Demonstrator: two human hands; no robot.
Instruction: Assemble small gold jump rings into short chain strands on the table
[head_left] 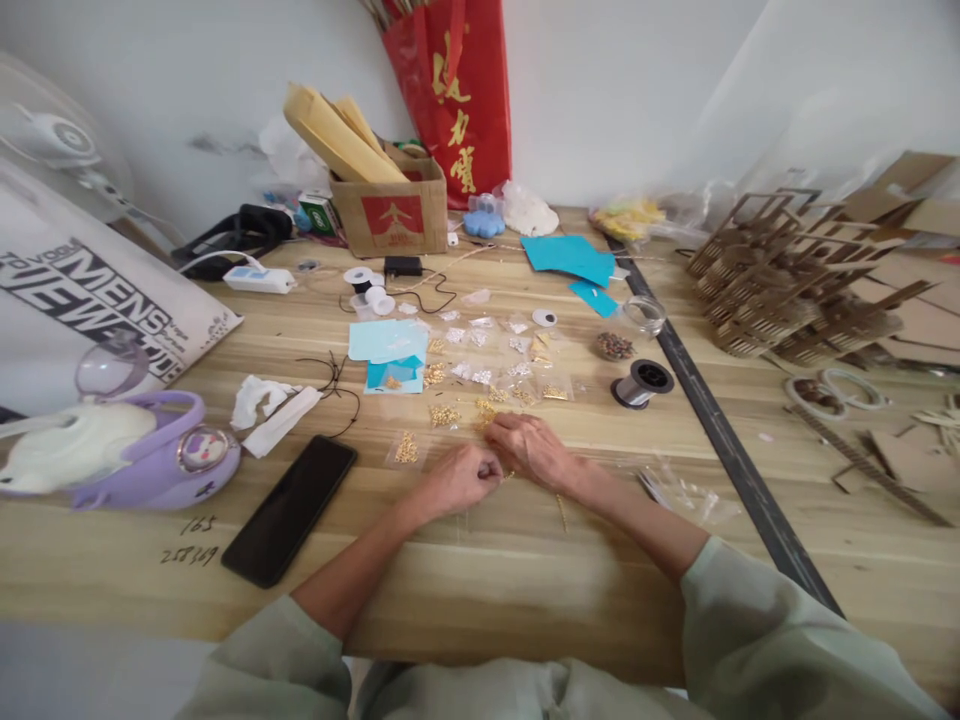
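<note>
Whatever the left hand (459, 478) and right hand (531, 447) pinch between them is too small to tell.
</note>
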